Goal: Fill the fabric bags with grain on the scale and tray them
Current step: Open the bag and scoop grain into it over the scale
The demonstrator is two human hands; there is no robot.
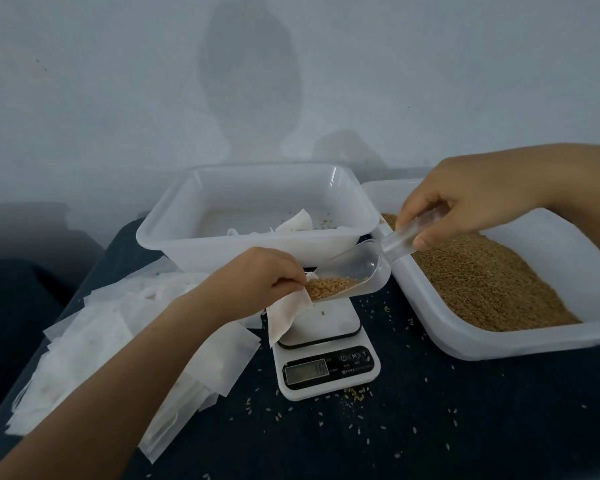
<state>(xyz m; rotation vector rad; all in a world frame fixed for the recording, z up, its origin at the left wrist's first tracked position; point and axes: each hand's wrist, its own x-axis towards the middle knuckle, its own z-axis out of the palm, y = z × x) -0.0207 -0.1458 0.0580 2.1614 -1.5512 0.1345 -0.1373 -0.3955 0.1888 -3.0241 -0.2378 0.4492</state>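
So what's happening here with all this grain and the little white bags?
A person is filling a fabric bag with grain. The left hand pinches the bag's mouth open over the scale, while the right hand tips a clear scoop of grain into it. The grain comes from the tray on the right. Empty bags lie piled on the left, and a white tub behind the scale holds some bags.

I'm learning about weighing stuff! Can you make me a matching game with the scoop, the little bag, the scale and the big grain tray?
Things:
1. clear scoop
2. fabric bag
3. scale
4. grain tray

Places:
A. pinched open by the left hand
B. far right on the dark cloth
C. held by the right hand
D. under the bag

Pairs: 1-C, 2-A, 3-D, 4-B
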